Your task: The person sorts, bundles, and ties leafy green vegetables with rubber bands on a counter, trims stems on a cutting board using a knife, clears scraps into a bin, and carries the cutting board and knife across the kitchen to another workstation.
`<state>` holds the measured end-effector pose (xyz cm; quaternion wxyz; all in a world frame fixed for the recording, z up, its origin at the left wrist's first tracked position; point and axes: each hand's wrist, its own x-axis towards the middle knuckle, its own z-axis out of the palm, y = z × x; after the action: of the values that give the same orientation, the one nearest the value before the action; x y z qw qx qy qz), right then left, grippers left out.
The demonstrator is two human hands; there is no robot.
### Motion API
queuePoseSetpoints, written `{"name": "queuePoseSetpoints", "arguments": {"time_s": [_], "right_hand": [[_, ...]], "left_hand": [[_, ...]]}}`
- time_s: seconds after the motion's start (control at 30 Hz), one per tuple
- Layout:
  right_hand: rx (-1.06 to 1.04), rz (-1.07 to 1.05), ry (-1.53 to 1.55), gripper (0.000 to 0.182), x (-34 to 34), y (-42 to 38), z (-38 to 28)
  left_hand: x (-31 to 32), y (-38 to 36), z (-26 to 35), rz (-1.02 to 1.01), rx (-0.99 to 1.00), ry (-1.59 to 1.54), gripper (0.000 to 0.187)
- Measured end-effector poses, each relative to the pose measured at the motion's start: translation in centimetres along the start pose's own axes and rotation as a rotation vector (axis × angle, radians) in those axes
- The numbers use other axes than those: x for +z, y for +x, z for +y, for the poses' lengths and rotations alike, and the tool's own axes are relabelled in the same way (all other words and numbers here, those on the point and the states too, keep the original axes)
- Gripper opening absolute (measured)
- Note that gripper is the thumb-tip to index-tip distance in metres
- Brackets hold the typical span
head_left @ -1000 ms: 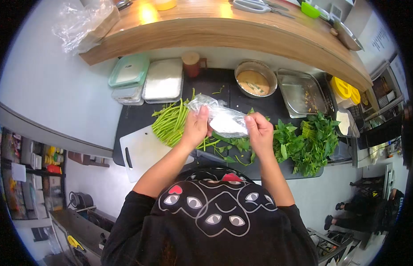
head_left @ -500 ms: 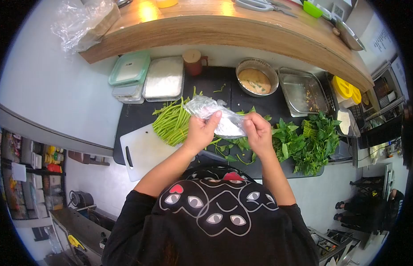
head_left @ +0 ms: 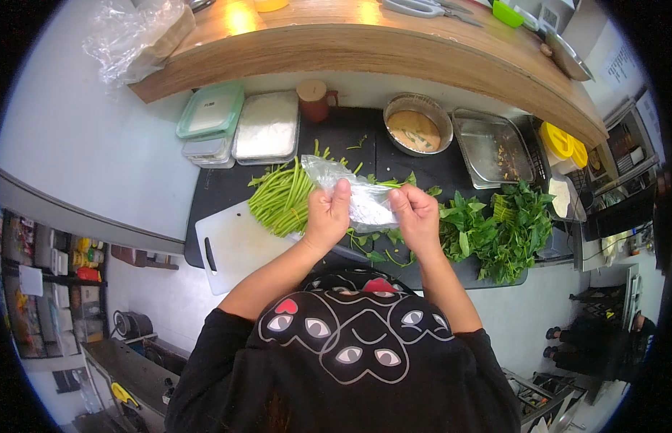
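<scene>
Head view: left hand (head_left: 327, 222) and right hand (head_left: 420, 222) both grip crumpled clear plastic (head_left: 366, 200), held between them over black counter (head_left: 347, 128); green stalks (head_left: 280, 199) at its 9 o'clock, leafy bunch (head_left: 505, 238) toward 3–4 o'clock

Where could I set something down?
The white board is mostly bare between handle slot and green stems. Between red mug and metal bowl, the black counter holds little but a sprig. A plastic bag blocks the middle; leafy greens crowd the right.
</scene>
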<state>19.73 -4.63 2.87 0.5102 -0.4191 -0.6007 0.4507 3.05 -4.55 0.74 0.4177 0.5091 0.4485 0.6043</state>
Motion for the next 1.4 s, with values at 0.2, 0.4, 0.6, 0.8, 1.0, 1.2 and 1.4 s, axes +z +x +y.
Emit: {"name": "queuePoseSetpoints", "arguments": {"time_s": [0.2, 0.4, 0.6, 0.8, 1.0, 1.2, 1.4], "right_hand": [[-0.064, 0.073, -0.038, 0.030, 0.3, 0.2, -0.4], [-0.035, -0.073, 0.077, 0.012, 0.5, 0.3, -1.2], [0.132, -0.142, 0.153, 0.009, 0.0, 0.2, -0.6], [0.063, -0.100, 0.098, 0.015, 0.3, 0.1, -0.7], [0.014, -0.054, 0.057, 0.027, 0.5, -0.1, -0.3], [0.011, 0.007, 0.008, 0.031, 0.8, 0.1, -0.6], [0.126, -0.002, 0.058, 0.032, 0.6, 0.0, -0.3]], "left_hand": [[0.8, 0.1, 1.9, -0.234, 0.079, -0.145, 0.016], [0.4, 0.3, 0.6, -0.232, -0.240, -0.434, 0.016], [0.9, -0.1, 1.5, -0.162, -0.291, -0.474, 0.020], [1.0, 0.0, 1.2, -0.199, -0.203, -0.432, 0.040], [0.9, -0.5, 1.7, -0.151, -0.199, -0.218, 0.045], [0.9, -0.6, 1.5, -0.112, -0.306, -0.276, 0.043], [0.9, -0.5, 0.9, -0.037, -0.386, -0.249, 0.040]]}}
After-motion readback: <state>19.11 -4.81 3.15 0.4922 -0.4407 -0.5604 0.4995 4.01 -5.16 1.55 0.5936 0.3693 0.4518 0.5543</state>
